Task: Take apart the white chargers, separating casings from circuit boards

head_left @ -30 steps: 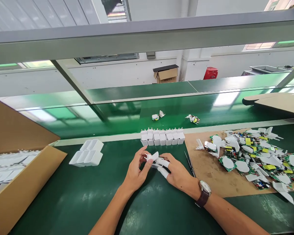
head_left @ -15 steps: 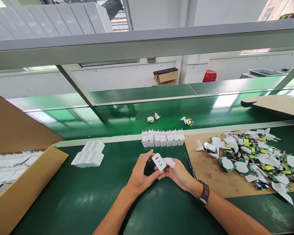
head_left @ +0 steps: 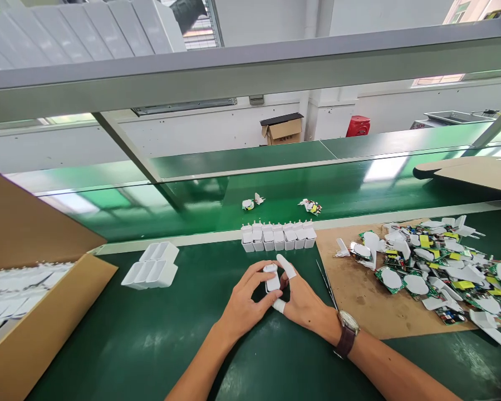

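- Half a second ago I saw the white casing [head_left: 272,284] with its slotted face towards me; now it is turned, and a plain white side shows below a small raised end.
- My right wrist has rolled too, so the watch [head_left: 349,324] dial now faces up.
- On the green belt [head_left: 204,217], beyond the grip, the two circuit boards [head_left: 247,205] [head_left: 311,207] have shifted left.
- The casing sits between my hands, above the bench [head_left: 150,340]. My left hand [head_left: 247,301] pinches it narrowly, fingers at the far end and thumb at the near one.
- My right hand [head_left: 304,302] closes on its right side, the white-covered index finger [head_left: 286,266] pointing up and away.
- Just beyond the grip stands a row of casings [head_left: 279,239], white parts standing up from their tops.
- Left of the grip are open, hollow casings [head_left: 151,268]; farther left, a cardboard box [head_left: 62,312] holds many white pieces [head_left: 20,289].
- Right of the grip lie tweezers [head_left: 327,285], then a brown sheet [head_left: 371,314] heaped with board assemblies [head_left: 436,267].
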`<state>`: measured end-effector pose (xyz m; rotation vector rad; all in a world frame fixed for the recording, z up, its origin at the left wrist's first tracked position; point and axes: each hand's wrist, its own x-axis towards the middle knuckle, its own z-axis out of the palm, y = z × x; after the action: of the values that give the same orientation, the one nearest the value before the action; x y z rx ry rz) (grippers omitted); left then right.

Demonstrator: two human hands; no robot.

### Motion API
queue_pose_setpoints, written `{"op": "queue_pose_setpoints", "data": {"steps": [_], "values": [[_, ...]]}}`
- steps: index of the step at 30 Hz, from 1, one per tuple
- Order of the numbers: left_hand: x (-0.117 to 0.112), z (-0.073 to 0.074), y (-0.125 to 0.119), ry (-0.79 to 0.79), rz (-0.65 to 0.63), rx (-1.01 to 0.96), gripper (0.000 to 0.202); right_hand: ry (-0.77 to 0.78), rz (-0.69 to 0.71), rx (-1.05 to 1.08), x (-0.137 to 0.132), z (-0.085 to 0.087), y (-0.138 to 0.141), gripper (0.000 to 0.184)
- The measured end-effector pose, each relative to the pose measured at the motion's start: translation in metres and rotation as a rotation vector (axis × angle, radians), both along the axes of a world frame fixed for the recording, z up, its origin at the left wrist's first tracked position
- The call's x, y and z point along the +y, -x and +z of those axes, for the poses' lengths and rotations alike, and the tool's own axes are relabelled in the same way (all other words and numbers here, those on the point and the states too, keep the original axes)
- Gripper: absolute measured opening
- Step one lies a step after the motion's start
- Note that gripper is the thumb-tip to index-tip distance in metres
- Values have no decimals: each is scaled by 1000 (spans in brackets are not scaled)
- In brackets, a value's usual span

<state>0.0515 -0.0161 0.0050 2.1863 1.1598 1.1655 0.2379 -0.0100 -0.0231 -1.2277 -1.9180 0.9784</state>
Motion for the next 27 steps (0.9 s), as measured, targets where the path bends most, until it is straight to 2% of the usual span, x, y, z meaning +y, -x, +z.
{"op": "queue_pose_setpoints", "data": {"steps": [3, 7, 11, 17, 20, 24, 27], "values": [[0, 0, 1, -26, -55, 12, 15, 11, 47, -4, 1, 2, 1, 91], [2, -1, 7, -12, -55, 50, 17, 8, 62, 33, 2, 9, 0, 88], [2, 0, 10, 87, -84, 85, 28, 49, 95, 60, 0, 13, -2, 80], [8, -3, 17, 208, -89, -40, 27, -11, 72, 23, -1, 10, -4, 88], [9, -4, 19, 234, -95, 3, 31, -18, 70, 13, -1, 8, -5, 85], [5, 3, 18, 126, -83, 99, 25, -106, 70, -24, -3, 2, -3, 85], [5, 13, 32, 108, -12, 97, 18, -242, 75, -110, -7, -4, 0, 88]]}}
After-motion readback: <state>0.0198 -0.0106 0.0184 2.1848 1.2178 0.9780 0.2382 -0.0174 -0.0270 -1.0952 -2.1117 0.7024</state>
